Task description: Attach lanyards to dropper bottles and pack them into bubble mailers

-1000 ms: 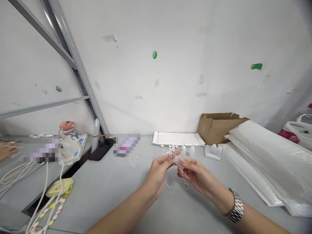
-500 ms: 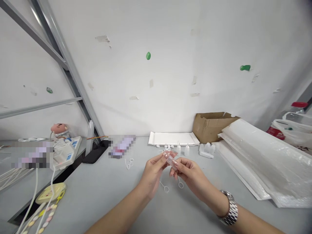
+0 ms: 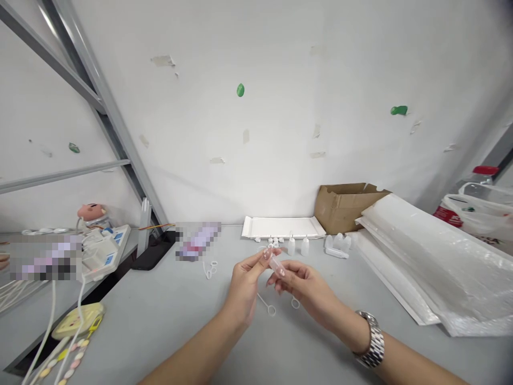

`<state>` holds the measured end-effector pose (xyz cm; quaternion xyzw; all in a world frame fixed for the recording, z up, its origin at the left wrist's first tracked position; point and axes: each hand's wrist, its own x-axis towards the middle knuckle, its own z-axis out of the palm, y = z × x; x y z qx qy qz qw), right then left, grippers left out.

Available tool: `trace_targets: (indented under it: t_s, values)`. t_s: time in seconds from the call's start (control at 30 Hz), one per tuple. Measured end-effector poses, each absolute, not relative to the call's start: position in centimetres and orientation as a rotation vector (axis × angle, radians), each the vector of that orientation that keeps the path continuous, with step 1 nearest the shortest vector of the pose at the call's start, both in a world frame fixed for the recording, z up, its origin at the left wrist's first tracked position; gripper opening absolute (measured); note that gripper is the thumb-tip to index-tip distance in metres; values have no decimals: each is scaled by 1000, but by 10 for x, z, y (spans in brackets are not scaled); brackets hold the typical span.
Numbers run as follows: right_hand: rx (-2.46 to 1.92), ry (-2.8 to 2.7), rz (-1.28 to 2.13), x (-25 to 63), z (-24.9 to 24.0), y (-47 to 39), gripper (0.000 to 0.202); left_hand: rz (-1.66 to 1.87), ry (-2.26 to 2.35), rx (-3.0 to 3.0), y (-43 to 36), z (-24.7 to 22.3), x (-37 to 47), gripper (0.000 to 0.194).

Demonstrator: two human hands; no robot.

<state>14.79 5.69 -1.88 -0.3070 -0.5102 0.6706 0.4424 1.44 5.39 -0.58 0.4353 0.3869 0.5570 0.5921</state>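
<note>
Fingers (image 3: 282,271) covered parts of a small clear plastic tube (image 3: 276,264); pixelation blurred a lilac object (image 3: 200,240) near the gray tabletop's (image 3: 168,321) back edge.

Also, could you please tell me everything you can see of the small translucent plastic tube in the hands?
The tube looks like whitish plastic, rounded and slim. It tilts above the grey table, upper end pinched by the left hand, lower end by the right hand. Both ends are partly covered; any opening is unclear.
</note>
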Motion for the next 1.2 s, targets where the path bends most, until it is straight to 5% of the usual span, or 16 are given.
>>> trace_targets:
  t_s: [0.4, 0.63, 0.87, 1.2]
  values:
    - [-1016, -1799, 567, 151, -24, 41, 23, 1168, 798, 1051, 48, 0, 16, 25]
    - [-939, -1623, 1368, 149, -13, 49, 34, 1176, 842, 1042, 50, 0, 15, 27]
    - [-1091, -1554, 996, 150, -19, 49, 20, 1202, 836, 964, 56, -7, 13, 30]
    - [-1045, -1469, 1086, 149, -10, 42, 26, 1288, 725, 874, 59, -3, 15, 16]
